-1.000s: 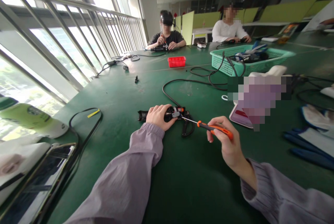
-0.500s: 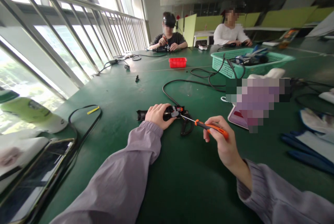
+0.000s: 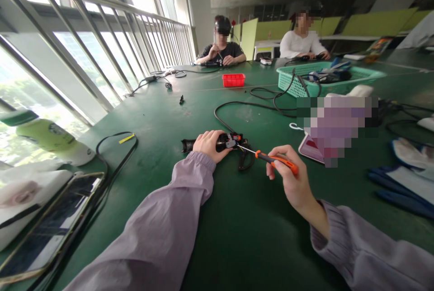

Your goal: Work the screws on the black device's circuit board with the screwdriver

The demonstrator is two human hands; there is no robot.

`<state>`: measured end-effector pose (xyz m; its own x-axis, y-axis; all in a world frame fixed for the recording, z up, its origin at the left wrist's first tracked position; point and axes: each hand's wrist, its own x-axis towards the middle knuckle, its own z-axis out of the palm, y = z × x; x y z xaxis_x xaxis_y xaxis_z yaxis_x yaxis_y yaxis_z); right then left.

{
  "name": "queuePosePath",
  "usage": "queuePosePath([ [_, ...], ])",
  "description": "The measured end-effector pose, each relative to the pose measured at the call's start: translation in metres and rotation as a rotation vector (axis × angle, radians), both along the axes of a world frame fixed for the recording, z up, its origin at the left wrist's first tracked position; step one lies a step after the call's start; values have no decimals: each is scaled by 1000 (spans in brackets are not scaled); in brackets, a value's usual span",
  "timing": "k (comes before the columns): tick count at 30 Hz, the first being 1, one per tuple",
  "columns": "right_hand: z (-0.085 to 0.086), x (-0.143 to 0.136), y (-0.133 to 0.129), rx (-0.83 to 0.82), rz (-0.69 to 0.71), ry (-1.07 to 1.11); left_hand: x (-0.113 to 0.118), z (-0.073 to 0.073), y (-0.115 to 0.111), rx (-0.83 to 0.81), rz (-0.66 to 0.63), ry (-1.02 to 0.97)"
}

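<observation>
My left hand (image 3: 209, 145) is wrapped round the black body of a corded power tool (image 3: 188, 145), which lies on the green table. At its right end the housing is open, with grey, red and dark inner parts showing beside a looped black handle. In my right hand (image 3: 292, 174) is an orange and black screwdriver (image 3: 276, 161), held by its handle between thumb and fingers. Its shaft points left, and the tip is at the exposed inner parts. Whether the tip sits in a screw is too small to tell.
Right of centre are a green basket (image 3: 283, 84) of tools, a red tray (image 3: 233, 84) and blue-white gloves (image 3: 403, 187). A phone (image 3: 50, 227), strap (image 3: 117, 169) and bottle (image 3: 47, 135) lie left. A black cable (image 3: 217, 111) runs from the tool. Two people sit across the table.
The view has shifted slightly, so everything sits a little further right. Both hands keep their holds, and the screwdriver tip stays at the tool's open end.
</observation>
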<state>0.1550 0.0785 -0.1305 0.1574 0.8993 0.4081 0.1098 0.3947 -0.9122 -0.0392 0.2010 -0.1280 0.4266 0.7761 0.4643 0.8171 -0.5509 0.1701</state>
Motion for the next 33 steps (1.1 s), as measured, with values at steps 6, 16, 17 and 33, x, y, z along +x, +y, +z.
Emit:
queuePosePath([
  [6, 1, -1, 0, -13, -244, -134, 0, 0, 2, 25, -12, -15],
  [16, -6, 5, 0, 63, -343, -237, 3, 3, 0, 10, 24, 5],
  [17, -6, 5, -1, 49, -348, -251, 3, 4, 0, 8, 34, 7],
  [33, -2, 6, -4, 131, -352, -291, 1, 4, 0, 10, 10, 1],
])
